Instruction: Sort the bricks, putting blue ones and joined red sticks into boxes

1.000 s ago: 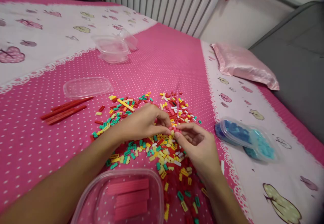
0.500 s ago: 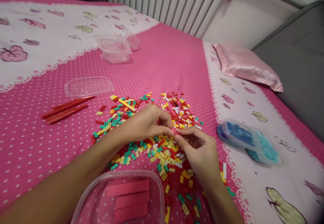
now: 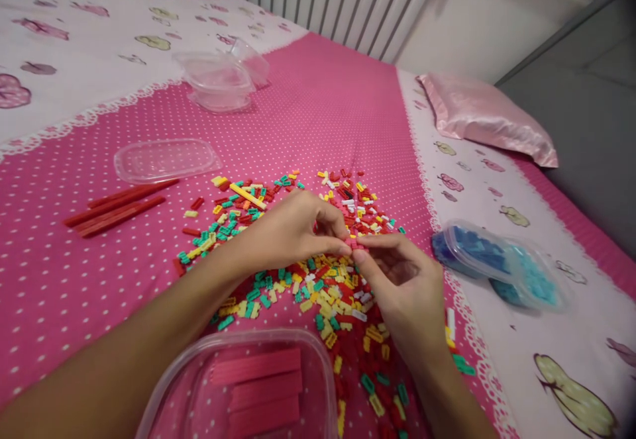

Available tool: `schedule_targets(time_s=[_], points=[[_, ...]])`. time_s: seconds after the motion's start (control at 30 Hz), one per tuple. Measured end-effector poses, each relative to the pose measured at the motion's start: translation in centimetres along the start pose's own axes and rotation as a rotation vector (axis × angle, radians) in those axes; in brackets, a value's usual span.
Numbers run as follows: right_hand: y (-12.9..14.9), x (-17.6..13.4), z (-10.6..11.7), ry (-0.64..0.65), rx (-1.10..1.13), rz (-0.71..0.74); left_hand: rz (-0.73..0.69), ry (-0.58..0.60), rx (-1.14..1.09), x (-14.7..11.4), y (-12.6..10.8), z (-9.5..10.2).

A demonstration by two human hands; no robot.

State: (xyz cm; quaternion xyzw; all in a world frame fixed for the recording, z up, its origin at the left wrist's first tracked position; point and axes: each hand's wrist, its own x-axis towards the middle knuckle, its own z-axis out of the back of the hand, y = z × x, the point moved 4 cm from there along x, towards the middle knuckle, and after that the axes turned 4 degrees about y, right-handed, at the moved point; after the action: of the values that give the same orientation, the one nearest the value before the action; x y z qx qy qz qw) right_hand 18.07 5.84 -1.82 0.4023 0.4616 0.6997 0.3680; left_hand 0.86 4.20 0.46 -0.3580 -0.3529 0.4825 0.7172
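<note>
Between the fingertips of my left hand (image 3: 303,230) and my right hand (image 3: 405,277) are small pink building bricks (image 3: 354,244), pinched from both sides. The fingers partly cover them, so I cannot tell how many there are. Beneath and around both hands spreads a loose heap of small bricks (image 3: 330,300) in yellow, green, red and white. Close to my left forearm stands a clear plastic container (image 3: 325,366), with joined pink brick bars (image 3: 265,389) lying in it.
Red brick bars (image 3: 122,208) lie at left beside a clear lid (image 3: 166,159). Clear containers (image 3: 218,81) are stacked farther back. Tubs of dark blue bricks (image 3: 472,253) and turquoise bricks (image 3: 534,277) stand at right. A pink pillow (image 3: 489,118) lies near the grey headboard (image 3: 586,88).
Both hands sit slightly farther right in the view, still pinching the pink bricks. The view has shifted a little, and the surrounding things appear otherwise unmoved.
</note>
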Motion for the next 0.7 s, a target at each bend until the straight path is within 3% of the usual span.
schedule_targets(time_s=[0.13,0.43,0.57,0.7], points=[[0.3,0.0,0.2,-0.007,-0.078,0.049,-0.022,0.015,0.000,0.1,0.1,-0.3],[0.9,0.2,0.6,0.108,-0.255,0.047,-0.019,0.083,-0.045,0.2,1.0,-0.9],[0.1,0.5,0.5,0.140,-0.169,-0.015,-0.034,0.111,0.018,0.0,0.7,-0.3],[-0.5,0.7,0.5,0.099,0.018,-0.045,-0.040,0.036,0.121,-0.2,0.2,0.2]])
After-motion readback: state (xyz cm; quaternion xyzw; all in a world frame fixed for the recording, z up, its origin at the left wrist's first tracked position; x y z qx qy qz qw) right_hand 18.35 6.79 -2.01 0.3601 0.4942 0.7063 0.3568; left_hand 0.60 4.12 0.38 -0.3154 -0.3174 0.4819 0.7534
